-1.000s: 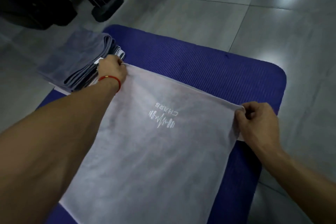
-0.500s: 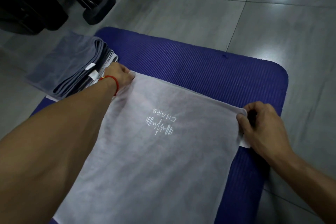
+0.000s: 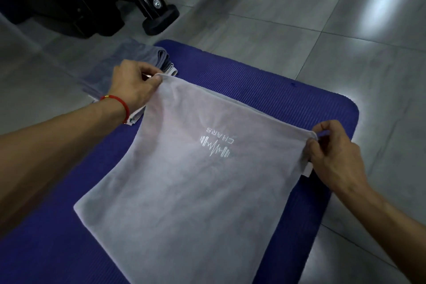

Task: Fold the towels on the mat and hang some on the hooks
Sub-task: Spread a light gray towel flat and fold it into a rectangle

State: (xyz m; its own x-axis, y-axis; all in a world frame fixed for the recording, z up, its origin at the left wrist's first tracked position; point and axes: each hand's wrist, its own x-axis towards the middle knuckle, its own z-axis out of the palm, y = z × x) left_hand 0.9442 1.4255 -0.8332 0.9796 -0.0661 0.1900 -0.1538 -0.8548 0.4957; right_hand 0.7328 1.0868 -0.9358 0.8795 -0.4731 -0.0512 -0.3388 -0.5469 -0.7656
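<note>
Over the purple mat point(image 3: 253, 90), left hand point(image 3: 133, 86) and right hand point(image 3: 334, 157) each pinch a far corner of the pale towel point(image 3: 196, 191), keeping that edge taut, probably for folding.

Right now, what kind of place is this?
Probably a gym: a ribbed blue exercise mat on a tiled floor, a dumbbell logo on the towel, black equipment base.

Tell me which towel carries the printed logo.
The pale grey towel spread on the blue mat, pinched by both hands; the darker grey folded towels beside it show none.
</note>
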